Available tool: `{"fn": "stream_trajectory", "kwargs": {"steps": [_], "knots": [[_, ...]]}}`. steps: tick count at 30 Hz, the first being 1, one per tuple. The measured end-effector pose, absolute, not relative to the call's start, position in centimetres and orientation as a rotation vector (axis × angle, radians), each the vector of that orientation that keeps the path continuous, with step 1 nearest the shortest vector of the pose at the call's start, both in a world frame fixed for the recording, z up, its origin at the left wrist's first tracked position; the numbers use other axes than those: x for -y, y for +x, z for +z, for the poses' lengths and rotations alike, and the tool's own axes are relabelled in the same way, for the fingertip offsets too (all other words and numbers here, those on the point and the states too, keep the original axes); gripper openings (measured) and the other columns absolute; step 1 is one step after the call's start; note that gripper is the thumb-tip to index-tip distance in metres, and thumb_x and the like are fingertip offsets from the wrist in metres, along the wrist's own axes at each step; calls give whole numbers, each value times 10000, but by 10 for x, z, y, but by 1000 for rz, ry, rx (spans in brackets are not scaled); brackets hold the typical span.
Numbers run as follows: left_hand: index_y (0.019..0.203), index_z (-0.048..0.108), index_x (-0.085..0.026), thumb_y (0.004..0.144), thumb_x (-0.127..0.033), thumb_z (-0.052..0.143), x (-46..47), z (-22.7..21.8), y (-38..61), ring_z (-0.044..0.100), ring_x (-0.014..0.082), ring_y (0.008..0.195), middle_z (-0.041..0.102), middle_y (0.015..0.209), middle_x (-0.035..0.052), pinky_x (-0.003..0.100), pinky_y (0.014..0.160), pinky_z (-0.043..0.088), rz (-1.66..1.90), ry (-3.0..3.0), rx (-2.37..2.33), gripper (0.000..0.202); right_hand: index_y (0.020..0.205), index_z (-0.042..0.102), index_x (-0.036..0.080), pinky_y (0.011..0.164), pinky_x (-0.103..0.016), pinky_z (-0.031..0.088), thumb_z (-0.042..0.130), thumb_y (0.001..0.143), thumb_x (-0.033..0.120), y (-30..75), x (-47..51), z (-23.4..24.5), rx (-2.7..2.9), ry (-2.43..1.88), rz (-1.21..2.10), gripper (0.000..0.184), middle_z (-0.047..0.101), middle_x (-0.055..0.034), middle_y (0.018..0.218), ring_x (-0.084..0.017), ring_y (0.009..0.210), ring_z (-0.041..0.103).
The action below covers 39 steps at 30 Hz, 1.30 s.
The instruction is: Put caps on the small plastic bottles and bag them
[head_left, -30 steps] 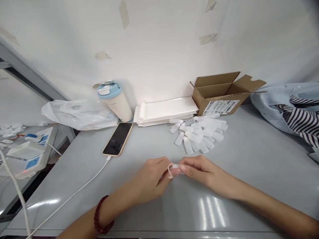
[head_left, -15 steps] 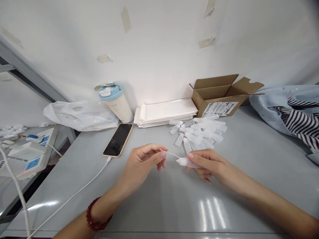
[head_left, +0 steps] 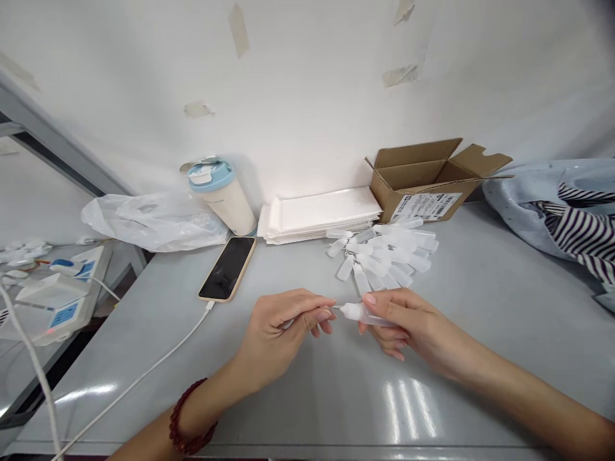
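- At the clock's centre, one small bottle (head_left: 377,315), translucent, held roughly level above a grey table (head_left: 336,403); white top (head_left: 353,312) and thin metal tip (head_left: 338,307) pointing to 9 o'clock.
- At 3 o'clock from it, one right hand (head_left: 410,320); thumb and fingers gripping the bottle body.
- At 9 o'clock, one left hand (head_left: 283,336); thumb and forefinger drawn together at the free end of the metal tip; anything pinched between them is hidden.
- At 8 o'clock, one dark red bead bracelet (head_left: 177,422), worn on the left wrist.
- At 12 o'clock, near the right hand, one pile of small bottles (head_left: 384,253), likewise translucent, heaped at various angles.
- At 11 o'clock, one stack of white packets (head_left: 327,211), lying flat by the wall (head_left: 307,141).
- At 1 o'clock, one cardboard box (head_left: 427,186), flaps up, printed label on its front.
- At 2 o'clock, blue cloth and striped cloth (head_left: 579,234), bunched together.
- Between 9 and 10 o'clock, one phone (head_left: 227,267), screen dark; white cable (head_left: 158,360) plugged into its near end.
- At 10 o'clock, one cream cup (head_left: 234,208) with blue lid, standing; just beside it, a white plastic bag (head_left: 154,223), crumpled.
- At far 9 o'clock, one power strip (head_left: 65,315), beyond the table's edge.
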State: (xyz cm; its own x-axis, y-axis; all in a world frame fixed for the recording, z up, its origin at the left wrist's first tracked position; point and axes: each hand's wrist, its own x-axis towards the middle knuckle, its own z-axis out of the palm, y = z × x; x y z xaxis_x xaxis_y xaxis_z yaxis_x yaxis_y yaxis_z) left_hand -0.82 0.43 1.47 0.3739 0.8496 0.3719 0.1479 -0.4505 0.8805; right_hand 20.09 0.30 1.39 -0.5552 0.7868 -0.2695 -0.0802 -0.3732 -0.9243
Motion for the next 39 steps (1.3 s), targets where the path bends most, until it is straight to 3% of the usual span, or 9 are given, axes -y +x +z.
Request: {"fn": "stream_trajectory", "kwargs": {"steps": [20, 30, 39], "knots": [[969, 701, -152, 874, -95, 525, -2, 18, -8, 605, 107, 595, 679, 698, 37, 217, 527, 519, 1092, 1904, -818, 208, 716, 593, 149, 425, -219, 260, 486, 873, 521, 201, -2, 14, 1291, -987, 1985, 417, 209, 88, 488, -68, 450, 199], [1026, 647, -148, 887, -66, 449, -3, 10, -12, 598, 113, 611, 661, 716, 45, 217, 550, 499, 1082, 2318, -790, 256, 704, 566, 166, 445, -243, 189, 440, 867, 585, 202, 0, 14, 1620, -1231, 1719, 467, 254, 80, 466, -75, 443, 222], [973, 647, -108, 875, -50, 466, 0, 4, -8, 570, 111, 575, 636, 665, 49, 211, 518, 459, 1055, 2335, -750, 213, 678, 568, 167, 442, -248, 181, 442, 874, 566, 202, -3, 8, 1678, -1241, 1695, 462, 242, 83, 458, -74, 431, 224]]}}
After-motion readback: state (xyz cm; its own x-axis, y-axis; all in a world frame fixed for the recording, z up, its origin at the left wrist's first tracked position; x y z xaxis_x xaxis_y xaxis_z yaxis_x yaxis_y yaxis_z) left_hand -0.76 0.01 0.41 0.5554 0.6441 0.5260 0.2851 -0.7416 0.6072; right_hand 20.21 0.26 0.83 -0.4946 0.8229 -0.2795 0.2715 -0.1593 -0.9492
